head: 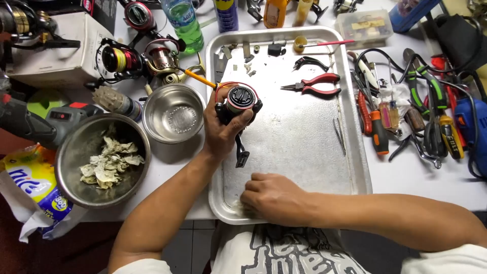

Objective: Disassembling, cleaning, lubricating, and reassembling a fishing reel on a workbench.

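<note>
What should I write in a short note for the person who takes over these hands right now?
Left hand: grips a black and red fishing reel above the metal tray, handle pointing down.
Right hand: closed, resting on the tray's near edge; whether it holds anything cannot be seen.
On the tray: red pliers, tweezers, small parts at the far end.
Done: some small parts already lie loose.
Left: the reel itself looks whole.

**One head-worn view, looking straight down**

The only camera sits on the person's head, facing steeply down over the metal tray (350,152) and cluttered white table (406,182), close enough that both forearms fill the lower frame.
</note>
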